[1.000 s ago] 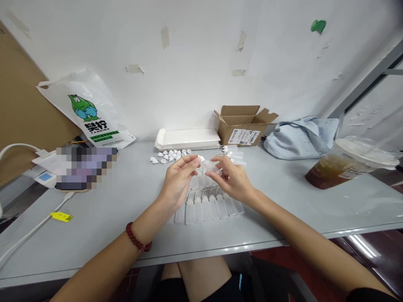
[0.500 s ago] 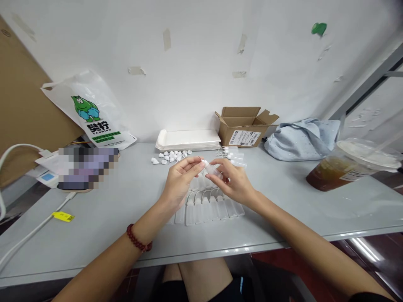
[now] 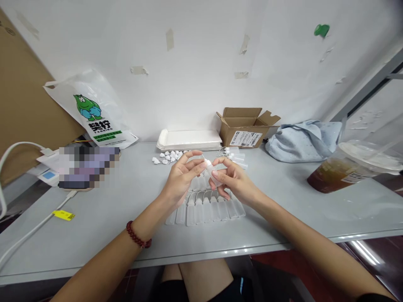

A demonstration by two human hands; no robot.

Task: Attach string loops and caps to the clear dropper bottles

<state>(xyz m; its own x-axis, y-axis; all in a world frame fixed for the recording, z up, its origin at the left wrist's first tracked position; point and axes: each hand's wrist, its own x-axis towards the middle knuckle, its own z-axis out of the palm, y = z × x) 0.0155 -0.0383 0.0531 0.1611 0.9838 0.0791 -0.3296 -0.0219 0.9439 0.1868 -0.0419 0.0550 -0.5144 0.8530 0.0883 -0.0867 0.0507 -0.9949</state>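
Above the table I hold a small translucent squeeze bottle [image 3: 210, 169] tilted, its white cap towards the upper left and a thin bent tube at its tip. My left hand [image 3: 176, 181] pinches at the cap, with the index finger near the tube. Fingers of my right hand [image 3: 238, 180] are closed round the bottle's body. Below my hands similar bottles [image 3: 207, 210] lie side by side, their curved tubes pointing away from me; my hands partly hide a second row. A pile of small white caps [image 3: 170, 157] lies behind my left hand.
Further back are a stack of white trays [image 3: 192, 137], an open cardboard box [image 3: 242, 130] and a few more bottles [image 3: 237, 158]. A blue cloth bag [image 3: 304, 140] and a tilted-looking drink cup [image 3: 333, 167] stand right. Left are a plastic bag [image 3: 91, 109], a pixelated object [image 3: 88, 167] and a cable [image 3: 40, 225].
My right fingers have shifted on the bottle, which is now held more upright. My left index finger has lifted away from the cap towards the tube. The view has shifted slightly.
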